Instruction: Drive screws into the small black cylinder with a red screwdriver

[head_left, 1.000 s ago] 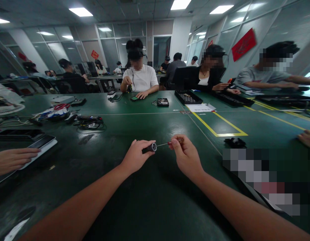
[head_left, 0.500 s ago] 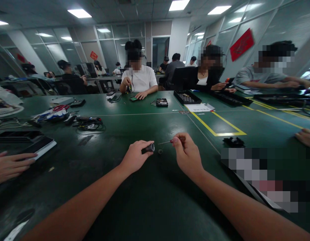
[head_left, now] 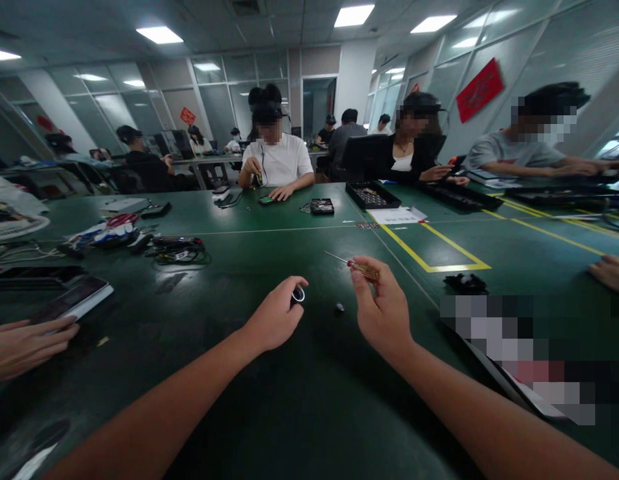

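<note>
My left hand [head_left: 275, 313] is closed around a short black tube [head_left: 297, 294], perhaps a flashlight body. Its round end with a bright metal rim faces right, and the rest is hidden in my fingers. My right hand [head_left: 384, 300] grips a thin screwdriver [head_left: 363, 269] by its reddish, see-through handle. The slim shaft points up and to the left, apart from the tube. Between both hands, a small silvery part [head_left: 339, 307] lies on the green table [head_left: 299, 413]; its kind is too small to make out.
Another person's hand [head_left: 32, 350] rests by a white-edged device [head_left: 92, 298] at left. Bundled black cables [head_left: 177, 250] lie beyond. To the right are a black clump [head_left: 465, 283] and yellow tape [head_left: 459, 267]. Across the table, a co-worker [head_left: 284, 160] sits near a black tray [head_left: 372, 195].
My right hand has raised the screwdriver, its tip now tilted up and away from the tube. My left hand has turned the tube's end toward me. The small part now lies further right.
</note>
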A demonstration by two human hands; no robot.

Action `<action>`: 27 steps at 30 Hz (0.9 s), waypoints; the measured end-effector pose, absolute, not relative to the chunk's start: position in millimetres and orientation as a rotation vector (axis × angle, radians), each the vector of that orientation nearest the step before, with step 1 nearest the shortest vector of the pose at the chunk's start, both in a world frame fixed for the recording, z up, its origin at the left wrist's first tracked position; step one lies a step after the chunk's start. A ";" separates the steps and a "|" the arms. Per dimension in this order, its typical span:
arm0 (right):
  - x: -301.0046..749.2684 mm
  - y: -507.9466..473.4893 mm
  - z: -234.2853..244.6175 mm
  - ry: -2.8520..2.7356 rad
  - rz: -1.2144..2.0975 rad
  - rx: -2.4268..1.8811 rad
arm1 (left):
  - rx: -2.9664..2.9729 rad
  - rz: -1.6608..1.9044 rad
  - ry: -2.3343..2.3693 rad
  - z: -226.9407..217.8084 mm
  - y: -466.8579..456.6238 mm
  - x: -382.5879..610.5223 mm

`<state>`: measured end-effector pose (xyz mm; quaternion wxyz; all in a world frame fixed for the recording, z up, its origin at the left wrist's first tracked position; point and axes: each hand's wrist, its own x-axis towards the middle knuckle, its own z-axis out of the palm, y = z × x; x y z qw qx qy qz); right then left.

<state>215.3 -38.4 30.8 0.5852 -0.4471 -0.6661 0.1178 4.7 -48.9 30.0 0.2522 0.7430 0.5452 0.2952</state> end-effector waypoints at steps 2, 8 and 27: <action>215.8 -38.5 30.5 -1.548 0.278 -1.035 | 2.072 0.693 1.462 32.9 -48.0 13.1; 215.6 -38.5 29.7 -1.540 0.294 -1.018 | 2.278 0.440 1.416 31.3 -34.9 42.0; 213.5 -41.4 36.1 -1.546 0.325 -0.998 | 2.026 0.478 1.422 36.7 -6.0 15.0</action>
